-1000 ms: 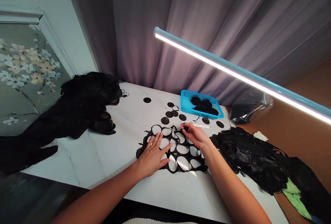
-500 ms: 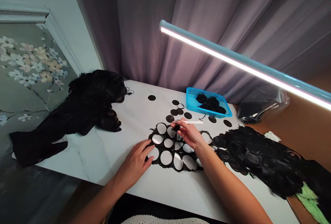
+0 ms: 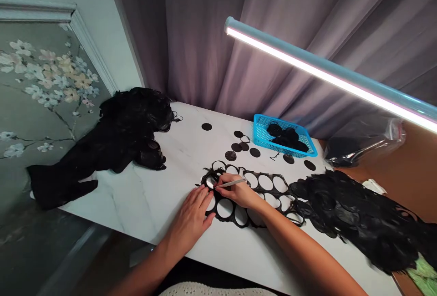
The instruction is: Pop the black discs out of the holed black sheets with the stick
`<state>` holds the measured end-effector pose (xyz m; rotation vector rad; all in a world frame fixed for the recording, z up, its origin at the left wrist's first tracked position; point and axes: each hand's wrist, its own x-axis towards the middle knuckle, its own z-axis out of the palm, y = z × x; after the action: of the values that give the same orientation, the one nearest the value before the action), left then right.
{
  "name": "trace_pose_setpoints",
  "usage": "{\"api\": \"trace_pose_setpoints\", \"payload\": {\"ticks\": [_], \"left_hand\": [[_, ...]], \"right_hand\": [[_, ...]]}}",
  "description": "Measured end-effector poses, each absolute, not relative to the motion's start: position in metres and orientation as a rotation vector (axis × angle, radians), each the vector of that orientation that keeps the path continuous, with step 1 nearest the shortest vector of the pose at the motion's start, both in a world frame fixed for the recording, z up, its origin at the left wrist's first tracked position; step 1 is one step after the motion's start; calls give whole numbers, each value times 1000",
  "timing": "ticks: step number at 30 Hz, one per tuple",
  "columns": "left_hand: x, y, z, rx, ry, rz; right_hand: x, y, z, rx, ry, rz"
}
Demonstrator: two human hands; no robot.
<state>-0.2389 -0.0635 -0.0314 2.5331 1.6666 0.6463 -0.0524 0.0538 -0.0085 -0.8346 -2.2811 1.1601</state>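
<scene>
The left hand [image 3: 196,211] lies palm down with its fingers stretched out and nearly side by side, their tips on the near left edge of a black mesh [image 3: 233,213] full of round holes. The right hand [image 3: 235,191] pinches a slim, pale tool [image 3: 232,183] between thumb and fingers, its tip pointing down just beside the left fingertips; whether it touches the mesh is too small to tell. The mesh lies flat on the white table [image 3: 136,214], under the right hand and out past its right side, where it meets a black pile [image 3: 344,209]; I cannot tell if the two are joined. Just beyond the right hand are scattered black discs [image 3: 231,155], some overlapping, with one [image 3: 206,126] set apart, farther off and to the left. Past them, beyond the right hand and to its right, a blue basket [image 3: 280,147] holds black pieces [image 3: 288,137], and a clear bag [image 3: 355,145] with something dark inside sits right of that. Well left of the left hand spreads another heap [image 3: 116,136], black too, and a lamp [image 3: 327,73] slants above and beyond the right hand
</scene>
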Motion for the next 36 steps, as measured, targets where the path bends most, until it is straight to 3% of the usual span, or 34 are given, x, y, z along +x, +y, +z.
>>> {"api": "trace_pose_setpoints", "payload": {"ticks": [5, 13, 16, 21, 24, 30, 36], "left_hand": [[-238, -63, -31, 2532, 1670, 659], [-236, -62, -35, 2536, 1654, 704], [-236, -62, -33, 2524, 1647, 708], [-237, -62, -33, 2512, 1645, 736], [-238, -62, -32, 2512, 1633, 752], [-237, -77, -19, 2511, 1586, 819], [-228, -98, -16, 2602, 1343, 681]], "right_hand": [[-54, 53, -7, -839, -2395, 1023], [-64, 34, -7, -559, -2791, 295], [-58, 53, -4, -651, -2635, 219], [-23, 120, 16, -1314, -1838, 143], [-5, 135, 22, -1415, -1581, 422], [0, 84, 14, -1165, -1161, 1542], [-13, 17, 7, -1060, -1077, 1875]]}}
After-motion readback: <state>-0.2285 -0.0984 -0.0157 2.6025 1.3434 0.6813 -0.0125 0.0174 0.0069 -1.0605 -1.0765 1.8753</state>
